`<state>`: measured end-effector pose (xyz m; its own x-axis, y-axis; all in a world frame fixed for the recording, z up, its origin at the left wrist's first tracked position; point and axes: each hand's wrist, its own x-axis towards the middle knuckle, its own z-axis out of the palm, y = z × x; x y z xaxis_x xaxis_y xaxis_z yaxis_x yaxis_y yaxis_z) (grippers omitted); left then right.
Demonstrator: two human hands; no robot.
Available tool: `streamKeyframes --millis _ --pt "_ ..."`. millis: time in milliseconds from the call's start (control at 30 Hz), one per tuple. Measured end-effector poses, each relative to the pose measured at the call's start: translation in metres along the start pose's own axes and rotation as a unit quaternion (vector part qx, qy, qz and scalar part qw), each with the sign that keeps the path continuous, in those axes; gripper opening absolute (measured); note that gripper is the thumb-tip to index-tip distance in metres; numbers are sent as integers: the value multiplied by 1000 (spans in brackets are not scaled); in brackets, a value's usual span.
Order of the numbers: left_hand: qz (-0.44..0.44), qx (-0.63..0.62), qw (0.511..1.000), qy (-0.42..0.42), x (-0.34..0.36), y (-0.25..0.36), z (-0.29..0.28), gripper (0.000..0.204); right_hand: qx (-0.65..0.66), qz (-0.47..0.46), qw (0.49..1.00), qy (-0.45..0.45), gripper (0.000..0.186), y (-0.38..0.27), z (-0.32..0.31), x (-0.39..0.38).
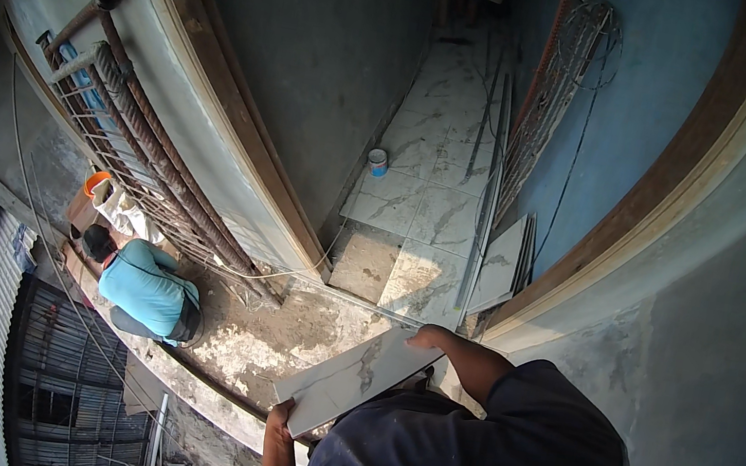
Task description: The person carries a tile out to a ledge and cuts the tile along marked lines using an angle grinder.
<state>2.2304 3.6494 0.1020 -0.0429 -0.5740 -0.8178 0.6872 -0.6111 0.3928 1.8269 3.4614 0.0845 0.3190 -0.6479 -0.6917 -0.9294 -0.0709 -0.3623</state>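
Head cam: I've got the marble-look tile point(358, 379) held flat at chest height, left hand point(281, 413) clenched on its near corner, right hand point(427, 338) gripping the far edge. Looks stiff, heavy, chip-prone, so I'd keep hold on opposite edges.

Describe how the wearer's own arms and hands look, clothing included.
Both hands are bare: no gloves, rings or watch show on the left hand or the right hand. The forearms are bare too. A dark navy short sleeve covers the right upper arm, part of a loose shirt flecked with pale dust. The left arm's sleeve is hidden.
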Motion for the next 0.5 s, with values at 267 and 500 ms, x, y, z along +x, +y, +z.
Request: streamKeyframes --millis 267,500 --pt "24 35 999 31 -11 -2 17 37 -5 -8 1000 -10 75 7 5 5" --pt "39 24 999 16 -13 -7 18 38 -8 6 1000 -22 76 8 5 4"
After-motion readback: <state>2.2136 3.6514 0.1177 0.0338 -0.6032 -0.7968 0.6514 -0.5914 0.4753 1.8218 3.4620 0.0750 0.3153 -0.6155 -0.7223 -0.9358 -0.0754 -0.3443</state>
